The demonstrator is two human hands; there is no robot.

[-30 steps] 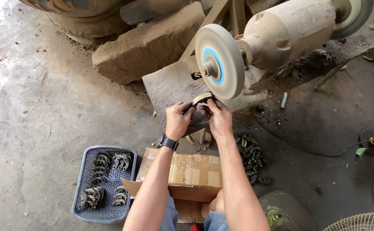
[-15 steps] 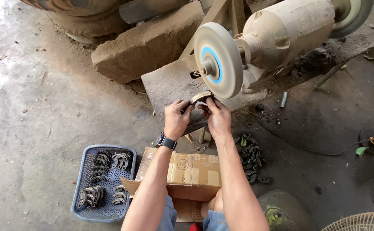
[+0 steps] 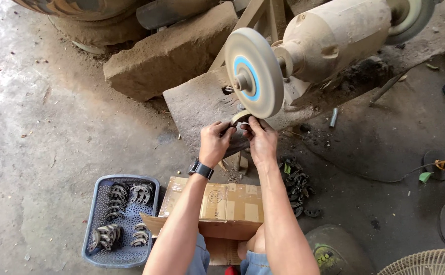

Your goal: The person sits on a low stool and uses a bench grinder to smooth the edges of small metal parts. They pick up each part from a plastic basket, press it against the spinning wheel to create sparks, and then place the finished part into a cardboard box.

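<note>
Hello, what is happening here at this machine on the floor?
A person holds a small curved metal piece with the left hand and the right hand against the lower edge of a grinding wheel. Beside them stand a blue basket holding similar pieces, a cardboard box and a dark pile of parts.

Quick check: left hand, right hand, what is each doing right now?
Left hand: closed on the small curved metal part at the grinding wheel.
Right hand: closed on the same part.

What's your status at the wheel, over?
Left hand and right hand both grip a small curved metal part, held at the grinding wheel's lower edge. Nothing between part and wheel.
</note>
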